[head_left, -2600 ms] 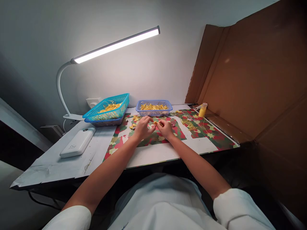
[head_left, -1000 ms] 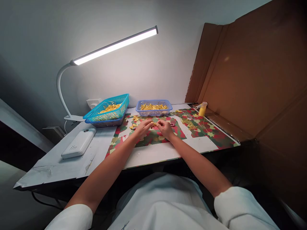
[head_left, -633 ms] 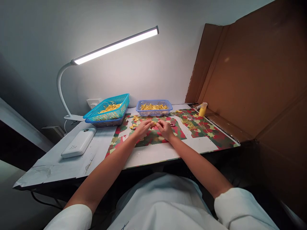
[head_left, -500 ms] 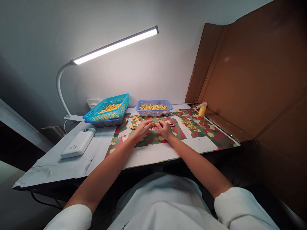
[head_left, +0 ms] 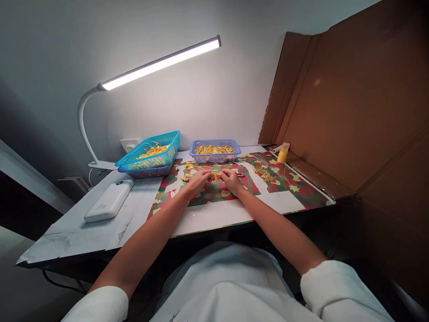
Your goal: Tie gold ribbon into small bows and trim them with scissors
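Between my two hands, over the camouflage-patterned sheet (head_left: 214,195), is a small yellow piece (head_left: 216,175), too small to name more exactly. My left hand (head_left: 199,181) pinches its left side, and my right hand (head_left: 229,180) pinches its right side; the fingertips partly cover it. Just left of my left hand lie a few yellow pieces (head_left: 185,177). Behind my hands, several thin yellow pieces (head_left: 197,165) lie on the sheet. A tangle of fine golden strands (head_left: 264,174) rests to the right of my right hand.
A lilac basket (head_left: 215,158) of yellow pieces stands behind my hands. A turquoise basket (head_left: 172,150) sits stacked on a blue one (head_left: 147,171) at the left. Around these are a white power bank (head_left: 110,201), a lit lamp (head_left: 161,64), a yellow bottle (head_left: 283,153) and a cardboard wall (head_left: 351,103).
My fingertips have shifted slightly around the yellow piece, and a little more of it shows between them. The baskets and the other things stay in place.
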Tool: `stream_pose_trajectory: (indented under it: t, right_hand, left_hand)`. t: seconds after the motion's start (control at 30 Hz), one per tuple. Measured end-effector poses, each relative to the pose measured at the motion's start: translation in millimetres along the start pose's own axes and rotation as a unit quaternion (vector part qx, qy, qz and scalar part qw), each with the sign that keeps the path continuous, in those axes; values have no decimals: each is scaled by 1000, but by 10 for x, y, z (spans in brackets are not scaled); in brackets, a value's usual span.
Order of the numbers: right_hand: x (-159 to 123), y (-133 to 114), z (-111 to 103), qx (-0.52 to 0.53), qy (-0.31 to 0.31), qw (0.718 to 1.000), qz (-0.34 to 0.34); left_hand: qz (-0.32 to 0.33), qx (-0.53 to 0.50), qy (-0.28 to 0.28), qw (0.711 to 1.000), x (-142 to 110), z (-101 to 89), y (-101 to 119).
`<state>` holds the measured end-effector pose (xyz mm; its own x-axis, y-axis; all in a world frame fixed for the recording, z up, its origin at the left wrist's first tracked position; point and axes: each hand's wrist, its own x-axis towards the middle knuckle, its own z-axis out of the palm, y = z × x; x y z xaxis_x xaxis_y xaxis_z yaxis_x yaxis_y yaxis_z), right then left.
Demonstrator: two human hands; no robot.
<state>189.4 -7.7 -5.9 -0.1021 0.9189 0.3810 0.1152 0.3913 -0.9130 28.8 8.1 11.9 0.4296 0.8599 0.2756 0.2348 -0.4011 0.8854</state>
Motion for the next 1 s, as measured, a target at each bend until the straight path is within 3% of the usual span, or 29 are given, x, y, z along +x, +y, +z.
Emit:
stream_pose_trajectory:
  t: [0.13, 0.23, 0.37, 0.53, 0.6, 0.77, 0.9, 1.0]
  right_hand:
    - [-8, -39, 1, 58, -27, 997, 33]
    - [-4, -61, 6, 68, -23, 997, 29]
    - [7, -61, 10, 52, -7, 998, 17]
    - [-4, -31, 8, 19, 0, 1000, 5]
    - [-15, -27, 6, -11, 16, 1000, -10]
    - [-34, -49, 1, -104, 53, 992, -41]
    - [-39, -70, -5, -122, 29, 990, -58]
    - [-55, -102, -28, -102, 3, 992, -72]
  left_hand:
    - [-14, -95, -66, 993, 1, -47, -14]
    - [-26, -97, -58, 993, 12, -42, -17]
    - [-18, -81, -15, 996, 32, -21, -32]
    - [-2, -17, 128, 992, 46, -82, -105]
    - [-4, 36, 146, 989, 40, -116, -121]
    - [-8, 12, 80, 997, 6, -120, -73]
    - [-32, 45, 11, 998, -32, -70, -12]
    - [-15, 43, -2, 999, -36, -52, 15]
